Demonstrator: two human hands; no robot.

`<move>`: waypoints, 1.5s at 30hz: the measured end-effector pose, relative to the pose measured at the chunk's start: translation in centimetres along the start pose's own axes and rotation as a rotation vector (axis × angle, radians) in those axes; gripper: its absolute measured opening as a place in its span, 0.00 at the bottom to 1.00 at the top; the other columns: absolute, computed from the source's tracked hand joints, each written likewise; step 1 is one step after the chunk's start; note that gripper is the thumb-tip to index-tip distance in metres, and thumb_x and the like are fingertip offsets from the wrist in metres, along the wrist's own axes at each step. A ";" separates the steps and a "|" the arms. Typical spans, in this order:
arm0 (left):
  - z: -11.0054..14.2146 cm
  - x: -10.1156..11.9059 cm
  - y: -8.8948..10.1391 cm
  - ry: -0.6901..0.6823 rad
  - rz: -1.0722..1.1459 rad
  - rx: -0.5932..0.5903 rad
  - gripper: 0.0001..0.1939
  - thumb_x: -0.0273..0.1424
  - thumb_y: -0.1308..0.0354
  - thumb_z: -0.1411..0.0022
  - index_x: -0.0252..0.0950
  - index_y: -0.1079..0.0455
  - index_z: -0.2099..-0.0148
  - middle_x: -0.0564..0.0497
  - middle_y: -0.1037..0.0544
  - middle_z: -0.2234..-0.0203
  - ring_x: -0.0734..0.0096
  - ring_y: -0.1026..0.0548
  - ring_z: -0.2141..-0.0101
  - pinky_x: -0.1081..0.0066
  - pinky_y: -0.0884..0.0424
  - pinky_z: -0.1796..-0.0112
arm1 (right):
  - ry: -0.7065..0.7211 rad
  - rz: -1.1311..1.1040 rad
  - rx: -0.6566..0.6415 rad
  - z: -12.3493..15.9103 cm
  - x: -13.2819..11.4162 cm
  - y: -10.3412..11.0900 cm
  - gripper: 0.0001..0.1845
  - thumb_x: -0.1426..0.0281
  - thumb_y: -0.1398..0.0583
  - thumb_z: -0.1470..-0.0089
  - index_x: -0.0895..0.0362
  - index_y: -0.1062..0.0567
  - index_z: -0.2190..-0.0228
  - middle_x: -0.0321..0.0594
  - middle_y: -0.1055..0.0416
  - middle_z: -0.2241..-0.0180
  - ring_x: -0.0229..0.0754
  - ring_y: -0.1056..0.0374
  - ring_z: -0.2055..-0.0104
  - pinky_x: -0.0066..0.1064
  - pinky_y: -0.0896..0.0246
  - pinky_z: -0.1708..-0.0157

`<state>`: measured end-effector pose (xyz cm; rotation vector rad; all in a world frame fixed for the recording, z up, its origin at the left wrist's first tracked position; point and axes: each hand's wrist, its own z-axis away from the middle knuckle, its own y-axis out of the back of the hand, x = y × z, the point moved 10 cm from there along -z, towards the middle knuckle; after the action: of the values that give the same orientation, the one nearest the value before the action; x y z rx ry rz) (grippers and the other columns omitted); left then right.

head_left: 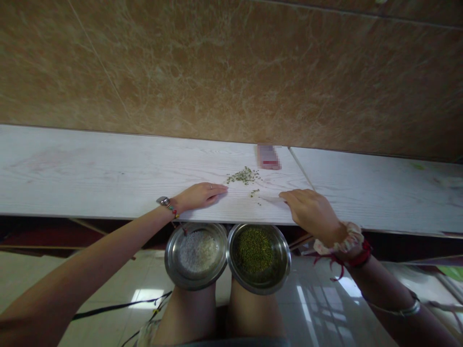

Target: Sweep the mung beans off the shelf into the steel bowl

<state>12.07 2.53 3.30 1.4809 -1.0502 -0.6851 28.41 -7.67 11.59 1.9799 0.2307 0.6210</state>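
A: Start with the head view. What is the left hand (202, 196) doing?
B: It lies flat on the white table (90, 173), fingers stretched out and close together, with nothing that I can see in its grip. There's a ring (211, 186) on one finger and a watch (163, 200) at the wrist.
A: And the right hand (309, 212)?
B: Closed, with the fingers and thumb pinching a thin pale strip (272, 199). I can't tell what the strip is; it points toward the left hand.
A: Where are the green beans (244, 176)?
B: A loose scatter lies just beyond the left fingertips, between the two hands. A few stray ones sit nearer, by the tip of the strip.
A: Are there more?
B: Yes, in a metal bowl (284, 270) on the near side of the right hand, below the table edge, on the person's right leg (253, 313). A second metal bowl (171, 272), on the near side of the left hand, holds white grains (198, 251). The bowls' rims look to be touching.
A: Anything farther off?
B: Beyond both hands, a flat pinkish thing (268, 157), blurred out, lies close to the brown wall (181, 67).
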 end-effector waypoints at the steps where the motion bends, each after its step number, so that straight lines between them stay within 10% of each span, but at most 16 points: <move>1: 0.0 0.0 0.0 -0.001 0.000 0.001 0.18 0.31 0.56 0.31 0.41 0.35 0.42 0.52 0.30 0.43 0.71 0.30 0.47 0.67 0.36 0.47 | 0.000 0.001 0.005 0.0 0.0 0.1 0.15 0.82 0.48 0.50 0.59 0.24 0.68 0.45 0.24 0.70 0.42 0.33 0.70 0.33 0.42 0.69; 45: 0.0 0.0 0.0 -0.008 -0.020 -0.003 0.17 0.30 0.55 0.31 0.38 0.35 0.43 0.50 0.30 0.44 0.71 0.29 0.48 0.68 0.36 0.46 | 0.139 -0.205 0.084 1.4 -3.2 4.6 0.14 0.81 0.49 0.50 0.57 0.25 0.69 0.40 0.24 0.73 0.39 0.32 0.74 0.30 0.39 0.71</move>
<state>12.09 2.54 3.31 1.4887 -1.0415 -0.7066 25.97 -12.27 14.07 1.9640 0.5459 0.6241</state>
